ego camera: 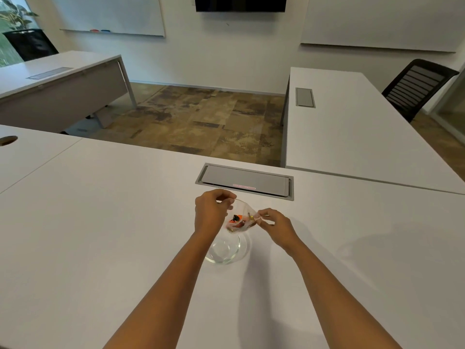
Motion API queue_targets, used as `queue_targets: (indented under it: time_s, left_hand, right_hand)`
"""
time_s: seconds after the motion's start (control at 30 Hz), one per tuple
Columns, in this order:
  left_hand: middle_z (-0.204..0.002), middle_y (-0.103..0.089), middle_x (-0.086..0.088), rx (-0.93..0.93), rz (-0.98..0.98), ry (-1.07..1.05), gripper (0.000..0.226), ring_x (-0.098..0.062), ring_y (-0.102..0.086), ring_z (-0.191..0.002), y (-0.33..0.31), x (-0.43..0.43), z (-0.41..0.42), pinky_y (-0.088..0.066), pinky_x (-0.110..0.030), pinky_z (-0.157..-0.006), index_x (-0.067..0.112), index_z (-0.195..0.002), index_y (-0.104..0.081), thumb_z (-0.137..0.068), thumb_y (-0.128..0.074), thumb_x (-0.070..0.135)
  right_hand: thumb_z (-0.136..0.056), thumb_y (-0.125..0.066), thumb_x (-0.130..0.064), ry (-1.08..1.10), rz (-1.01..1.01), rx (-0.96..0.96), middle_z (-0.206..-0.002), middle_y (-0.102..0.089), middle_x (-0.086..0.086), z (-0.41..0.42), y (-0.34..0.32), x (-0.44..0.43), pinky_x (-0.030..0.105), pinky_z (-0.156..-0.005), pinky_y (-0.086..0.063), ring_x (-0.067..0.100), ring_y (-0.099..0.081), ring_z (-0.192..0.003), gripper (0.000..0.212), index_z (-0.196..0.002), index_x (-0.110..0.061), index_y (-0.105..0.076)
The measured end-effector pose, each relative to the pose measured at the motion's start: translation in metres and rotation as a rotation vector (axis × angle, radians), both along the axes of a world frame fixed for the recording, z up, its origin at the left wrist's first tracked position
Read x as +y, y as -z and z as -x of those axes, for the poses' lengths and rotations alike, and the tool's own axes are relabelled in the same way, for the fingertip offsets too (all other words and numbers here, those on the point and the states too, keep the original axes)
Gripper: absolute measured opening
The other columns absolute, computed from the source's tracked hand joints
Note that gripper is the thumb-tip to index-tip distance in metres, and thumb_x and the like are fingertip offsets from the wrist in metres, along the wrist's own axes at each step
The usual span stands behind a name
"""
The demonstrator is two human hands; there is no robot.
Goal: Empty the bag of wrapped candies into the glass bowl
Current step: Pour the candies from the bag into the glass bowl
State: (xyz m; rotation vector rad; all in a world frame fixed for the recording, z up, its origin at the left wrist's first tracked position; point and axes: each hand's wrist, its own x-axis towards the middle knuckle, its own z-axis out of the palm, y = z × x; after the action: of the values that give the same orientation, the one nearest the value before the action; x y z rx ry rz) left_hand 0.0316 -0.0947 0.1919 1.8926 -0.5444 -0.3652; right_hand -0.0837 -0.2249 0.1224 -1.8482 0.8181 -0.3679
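A clear plastic bag (241,217) with orange, red and black wrapped candies inside hangs just above the far rim of a glass bowl (226,250) on the white table. My left hand (211,210) pinches the bag's left top edge. On the other side, my right hand (271,221) pinches its right edge. The bag is stretched between both hands. The bowl looks empty; my left wrist covers part of its left rim.
A grey cable hatch (245,181) is set into the table (100,222) just beyond the hands. Another white table (352,127) stands at the right with a black chair (417,86) behind it. A third desk (57,79) is at the far left.
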Motion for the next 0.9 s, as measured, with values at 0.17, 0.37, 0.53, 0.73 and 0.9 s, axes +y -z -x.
queue_targets:
  time_s: [0.17,0.37,0.53,0.73,0.9]
  left_hand:
    - [-0.094,-0.073,-0.012,0.041,-0.017,-0.071,0.011,-0.023,-0.070,-0.080,0.019,0.013,-0.014,-0.059,-0.036,-0.081,0.007,-0.094,-0.071,-0.085,-0.065,0.008]
    - [-0.089,-0.066,-0.002,0.123,-0.038,-0.243,0.016,-0.017,-0.061,-0.084,0.054,0.027,-0.012,-0.047,-0.020,-0.071,0.009,-0.089,-0.064,-0.080,-0.072,0.019]
    - [-0.094,-0.072,-0.010,0.342,0.008,-0.227,0.030,-0.027,-0.067,-0.095,0.076,0.032,-0.006,-0.051,-0.043,-0.095,0.011,-0.088,-0.071,-0.093,-0.050,0.033]
    - [-0.099,-0.073,-0.008,0.463,0.016,-0.186,0.019,-0.026,-0.065,-0.102,0.093,0.040,-0.008,-0.048,-0.044,-0.101,0.013,-0.094,-0.072,-0.087,-0.060,0.026]
    - [-0.105,-0.072,-0.013,0.495,0.027,-0.253,0.021,-0.027,-0.067,-0.089,0.107,0.046,-0.012,-0.053,-0.037,-0.091,0.006,-0.101,-0.072,-0.082,-0.064,0.006]
  right_hand:
    - [-0.088,-0.061,-0.012,-0.022,0.005,-0.065,-0.093,-0.069,-0.001,0.003,0.003,0.004,0.004,-0.068,-0.046,0.012,-0.063,-0.091,0.007,-0.092,-0.012,-0.067]
    - [-0.087,-0.062,-0.014,-0.051,0.070,-0.056,-0.100,-0.068,0.004,-0.001,0.001,0.009,0.011,-0.072,-0.046,0.012,-0.062,-0.089,0.006,-0.092,-0.013,-0.066]
    - [-0.084,-0.064,-0.014,-0.028,0.153,-0.038,-0.092,-0.066,-0.002,-0.004,0.001,0.012,0.015,-0.073,-0.050,0.008,-0.062,-0.083,0.004,-0.085,-0.018,-0.066]
    - [-0.083,-0.064,-0.020,-0.060,0.347,0.026,-0.089,-0.071,-0.001,-0.016,0.001,0.022,0.021,-0.074,-0.053,0.012,-0.063,-0.081,0.008,-0.089,-0.017,-0.070]
    - [-0.084,-0.060,-0.019,-0.105,0.469,0.058,-0.092,-0.073,0.001,-0.028,-0.002,0.031,0.023,-0.073,-0.051,0.013,-0.062,-0.080,0.011,-0.089,-0.018,-0.070]
